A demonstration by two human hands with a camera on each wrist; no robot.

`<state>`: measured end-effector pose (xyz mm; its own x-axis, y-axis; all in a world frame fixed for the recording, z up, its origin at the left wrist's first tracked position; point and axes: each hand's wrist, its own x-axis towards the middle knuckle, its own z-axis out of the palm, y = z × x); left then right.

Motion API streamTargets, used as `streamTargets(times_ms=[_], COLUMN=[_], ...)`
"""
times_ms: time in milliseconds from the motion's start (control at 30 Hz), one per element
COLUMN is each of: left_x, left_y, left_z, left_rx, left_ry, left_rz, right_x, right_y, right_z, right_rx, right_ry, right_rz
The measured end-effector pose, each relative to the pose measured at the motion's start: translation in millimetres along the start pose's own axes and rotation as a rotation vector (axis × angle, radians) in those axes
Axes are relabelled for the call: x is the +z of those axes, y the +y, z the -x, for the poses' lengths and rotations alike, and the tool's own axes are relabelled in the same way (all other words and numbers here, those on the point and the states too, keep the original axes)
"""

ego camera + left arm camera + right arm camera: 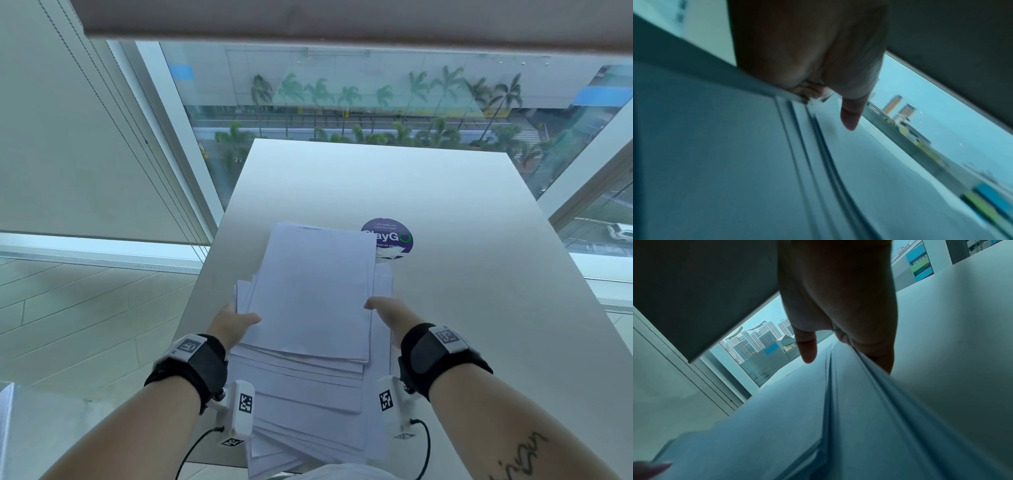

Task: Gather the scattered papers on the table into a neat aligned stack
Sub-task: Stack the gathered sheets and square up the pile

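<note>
**Both hands holding a loose pile of paper at the near edge of the table**

From the head view I see the papers (310,308) gathered into one pile that runs from the middle of the white table (479,274) back over its near edge. The sheets are not squared: the lower ones fan out toward the near edge in steps, and a few corners stick out on the left side. The top sheets sit skewed over the rest.

My left hand (233,325) holds the left side of the pile, thumb lying on the top sheet and fingers (809,91) curled under the edge, as the left wrist view shows. My right hand (394,317) holds the right side the same way, its thumb on top; in the right wrist view the fingers (875,347) tuck beneath the sheets. Both views are blurred, so I cannot tell how many sheets each hand grips.

A round purple sticker (394,233) lies on the table just beyond the far right corner of the pile, partly covered by it. A window (342,96) stands past the far edge.
</note>
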<state>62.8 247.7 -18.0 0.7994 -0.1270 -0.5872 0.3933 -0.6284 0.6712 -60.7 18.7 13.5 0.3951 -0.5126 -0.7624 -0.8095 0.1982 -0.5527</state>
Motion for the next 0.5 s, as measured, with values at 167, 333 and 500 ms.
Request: streamTargets(times_ms=[167, 333, 500], left_x=[2, 4, 4], left_y=[2, -3, 5], left_z=[5, -7, -8], left_rx=[-0.004, -0.096, -0.122], left_ry=[-0.029, 0.06, -0.01], left_rz=[0.237, 0.293, -0.002], right_x=[0, 1, 0], right_y=[5, 13, 11], right_z=[-3, -8, -14], right_rx=[-0.015, -0.008, 0.033], right_ry=[-0.023, -0.022, -0.067], right_rz=[-0.051, -0.084, -0.13])
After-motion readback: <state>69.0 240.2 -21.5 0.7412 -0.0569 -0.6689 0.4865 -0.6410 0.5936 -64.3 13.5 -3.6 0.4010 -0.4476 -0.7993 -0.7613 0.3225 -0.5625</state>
